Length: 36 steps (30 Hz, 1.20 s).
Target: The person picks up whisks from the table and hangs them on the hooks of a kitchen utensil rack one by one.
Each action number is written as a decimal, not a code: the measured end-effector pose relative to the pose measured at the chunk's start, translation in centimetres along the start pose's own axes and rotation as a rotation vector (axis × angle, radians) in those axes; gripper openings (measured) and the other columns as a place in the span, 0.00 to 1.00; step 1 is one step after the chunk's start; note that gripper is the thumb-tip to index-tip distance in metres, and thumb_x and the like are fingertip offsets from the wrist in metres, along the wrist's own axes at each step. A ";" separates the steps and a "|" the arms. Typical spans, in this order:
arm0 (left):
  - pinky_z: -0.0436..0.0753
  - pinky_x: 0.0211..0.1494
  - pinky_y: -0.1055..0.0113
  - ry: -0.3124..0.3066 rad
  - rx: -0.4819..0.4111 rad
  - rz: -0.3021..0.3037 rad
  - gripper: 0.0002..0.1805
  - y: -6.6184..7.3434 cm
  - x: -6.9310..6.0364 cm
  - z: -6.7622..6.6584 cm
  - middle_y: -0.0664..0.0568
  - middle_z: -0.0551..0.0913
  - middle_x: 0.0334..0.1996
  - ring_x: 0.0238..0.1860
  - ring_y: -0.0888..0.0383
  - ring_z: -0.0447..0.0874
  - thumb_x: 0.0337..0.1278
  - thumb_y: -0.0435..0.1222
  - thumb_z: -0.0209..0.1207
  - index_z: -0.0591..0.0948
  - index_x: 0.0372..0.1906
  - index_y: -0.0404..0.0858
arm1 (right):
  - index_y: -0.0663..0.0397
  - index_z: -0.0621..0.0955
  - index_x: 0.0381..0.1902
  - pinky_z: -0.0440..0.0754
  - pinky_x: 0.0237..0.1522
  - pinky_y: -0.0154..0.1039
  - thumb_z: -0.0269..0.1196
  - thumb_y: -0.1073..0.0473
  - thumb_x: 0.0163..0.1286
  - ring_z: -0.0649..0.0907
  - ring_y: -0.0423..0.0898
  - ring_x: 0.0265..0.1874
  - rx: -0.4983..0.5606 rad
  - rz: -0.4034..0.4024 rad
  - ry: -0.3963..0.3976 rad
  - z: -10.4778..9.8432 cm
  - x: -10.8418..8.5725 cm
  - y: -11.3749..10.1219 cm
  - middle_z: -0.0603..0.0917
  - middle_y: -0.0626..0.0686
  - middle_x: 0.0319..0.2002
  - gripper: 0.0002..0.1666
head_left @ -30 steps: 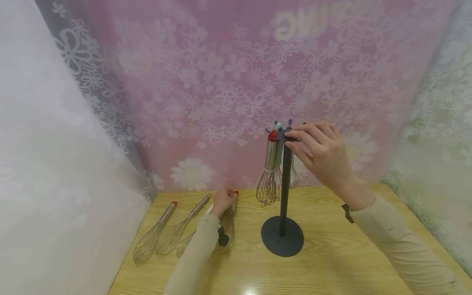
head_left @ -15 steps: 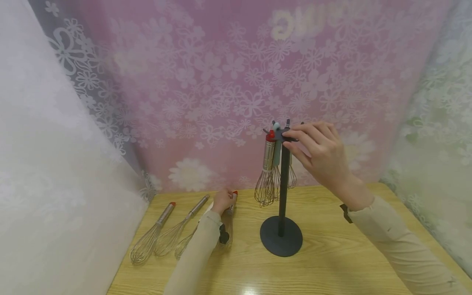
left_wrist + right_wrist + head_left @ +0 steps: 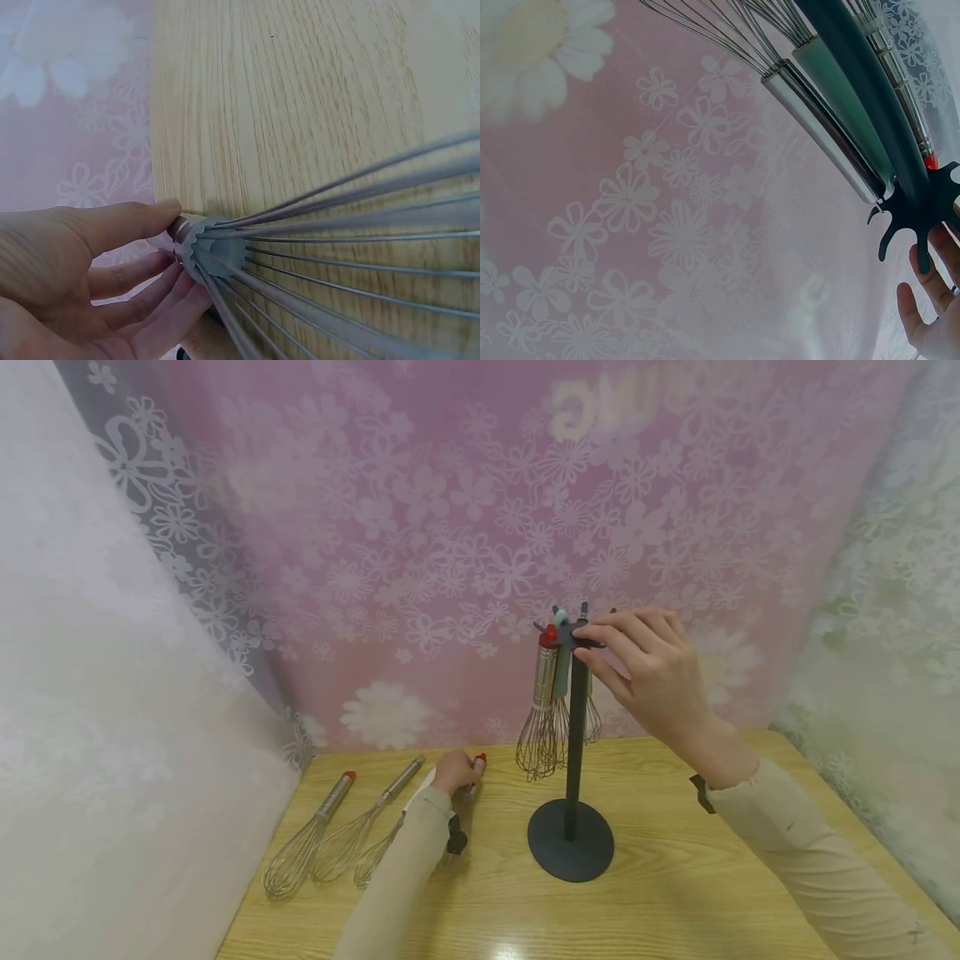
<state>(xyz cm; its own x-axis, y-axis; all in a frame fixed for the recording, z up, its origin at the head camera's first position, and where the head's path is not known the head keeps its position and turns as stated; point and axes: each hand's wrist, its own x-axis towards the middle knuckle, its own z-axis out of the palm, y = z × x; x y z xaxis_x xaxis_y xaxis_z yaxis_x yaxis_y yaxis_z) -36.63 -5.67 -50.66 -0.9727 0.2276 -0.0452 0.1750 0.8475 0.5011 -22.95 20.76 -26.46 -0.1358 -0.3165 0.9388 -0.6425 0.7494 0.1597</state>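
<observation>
My left hand (image 3: 453,771) grips the handle of a red-tipped whisk (image 3: 479,764) near the table's back edge. In the left wrist view, thumb and fingers (image 3: 124,229) close round the handle beside a pale collar (image 3: 217,251), where the wires fan out to the right. A black hook stand (image 3: 574,735) rises at mid-table. My right hand (image 3: 648,668) holds its hooked top between thumb and forefinger. From the hooks hang a red-tipped steel whisk (image 3: 545,677), a green-handled whisk (image 3: 844,101) and a plain steel-handled whisk (image 3: 821,131).
Left of my left arm lie a red-tipped whisk (image 3: 335,797), a steel whisk (image 3: 401,783) and a white-handled whisk (image 3: 416,797), partly hidden by the sleeve. A floral curtain (image 3: 450,568) stands behind the wooden table (image 3: 690,860).
My left hand has shifted slightly on the red-tipped whisk, whose tip now sits a little lower. My right hand stays at the stand's top. The whole view drifts slightly.
</observation>
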 end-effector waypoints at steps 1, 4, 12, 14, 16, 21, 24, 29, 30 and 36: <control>0.59 0.21 0.71 -0.003 0.003 0.003 0.22 0.0 0.0 0.0 0.58 0.64 0.10 0.15 0.62 0.57 0.48 0.28 0.69 0.70 0.11 0.42 | 0.60 0.88 0.44 0.74 0.44 0.56 0.57 0.44 0.78 0.80 0.60 0.40 0.001 0.001 0.001 0.0 0.0 0.0 0.87 0.60 0.39 0.25; 0.56 0.20 0.71 -0.007 0.012 0.017 0.25 -0.1 0.0 0.1 0.58 0.60 0.09 0.14 0.63 0.53 0.48 0.26 0.67 0.66 0.10 0.43 | 0.60 0.88 0.44 0.74 0.45 0.56 0.57 0.44 0.78 0.80 0.60 0.40 0.000 0.003 0.001 0.0 0.0 0.0 0.87 0.60 0.39 0.25; 0.60 0.20 0.70 -0.028 -0.007 0.004 0.23 -0.1 0.0 0.2 0.57 0.63 0.09 0.14 0.62 0.56 0.52 0.27 0.66 0.68 0.11 0.42 | 0.60 0.88 0.44 0.75 0.45 0.56 0.56 0.44 0.78 0.81 0.60 0.40 -0.004 0.002 -0.004 0.1 0.0 0.0 0.88 0.60 0.39 0.25; 0.67 0.22 0.69 -0.030 -0.013 -0.001 0.14 0.0 0.0 0.1 0.54 0.73 0.14 0.16 0.61 0.62 0.54 0.29 0.66 0.77 0.17 0.38 | 0.60 0.88 0.44 0.74 0.45 0.56 0.56 0.43 0.78 0.80 0.60 0.40 -0.003 0.003 -0.007 0.1 0.0 0.0 0.88 0.60 0.39 0.26; 0.75 0.26 0.66 -0.030 -0.032 -0.006 0.05 0.1 -0.1 0.0 0.50 0.82 0.23 0.20 0.59 0.70 0.56 0.31 0.67 0.85 0.27 0.34 | 0.60 0.88 0.44 0.74 0.45 0.56 0.56 0.44 0.78 0.80 0.61 0.39 -0.004 -0.001 -0.009 0.1 0.0 0.1 0.87 0.60 0.40 0.26; 0.86 0.34 0.59 -0.032 -0.152 -0.035 0.17 0.4 -0.2 -0.6 0.39 0.84 0.43 0.32 0.51 0.82 0.58 0.33 0.67 0.83 0.50 0.27 | 0.60 0.88 0.44 0.74 0.45 0.56 0.56 0.43 0.78 0.80 0.61 0.39 -0.005 -0.003 -0.006 0.1 0.0 0.2 0.88 0.60 0.40 0.26; 0.86 0.35 0.59 -0.031 -0.211 -0.046 0.20 0.5 -0.3 -1.0 0.38 0.84 0.43 0.34 0.49 0.83 0.60 0.34 0.67 0.81 0.53 0.27 | 0.60 0.88 0.44 0.74 0.44 0.56 0.57 0.44 0.78 0.80 0.60 0.39 -0.003 -0.003 -0.007 0.1 0.0 0.1 0.88 0.60 0.40 0.25; 0.87 0.39 0.57 -0.026 -0.275 -0.044 0.21 0.5 -0.7 -1.4 0.38 0.85 0.43 0.36 0.50 0.84 0.60 0.37 0.67 0.80 0.55 0.29 | 0.61 0.88 0.44 0.73 0.43 0.56 0.57 0.44 0.78 0.80 0.61 0.38 -0.010 -0.013 -0.016 0.0 0.1 0.1 0.87 0.61 0.40 0.25; 0.88 0.40 0.56 -0.028 -0.296 -0.043 0.22 0.5 -0.8 -1.5 0.38 0.85 0.44 0.36 0.50 0.84 0.61 0.37 0.67 0.80 0.55 0.29 | 0.61 0.88 0.44 0.74 0.43 0.56 0.57 0.45 0.78 0.80 0.61 0.38 -0.015 -0.018 -0.021 0.0 0.1 0.1 0.87 0.61 0.40 0.25; 0.88 0.41 0.56 -0.025 -0.406 -0.027 0.25 0.5 -1.2 -1.7 0.37 0.84 0.49 0.38 0.51 0.85 0.62 0.37 0.69 0.77 0.60 0.31 | 0.62 0.87 0.44 0.75 0.44 0.56 0.57 0.46 0.78 0.80 0.62 0.38 -0.039 -0.034 -0.040 -0.1 0.1 0.2 0.87 0.62 0.40 0.24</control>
<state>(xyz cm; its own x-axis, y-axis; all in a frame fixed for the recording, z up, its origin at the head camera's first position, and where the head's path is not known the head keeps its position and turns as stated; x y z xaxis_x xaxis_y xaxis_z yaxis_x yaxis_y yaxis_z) -35.67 -6.30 -48.86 -0.9713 0.2236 -0.0812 0.0705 0.5965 0.7995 -22.99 20.93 -26.34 -0.1450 -0.3650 0.9196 -0.6172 0.7598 0.2042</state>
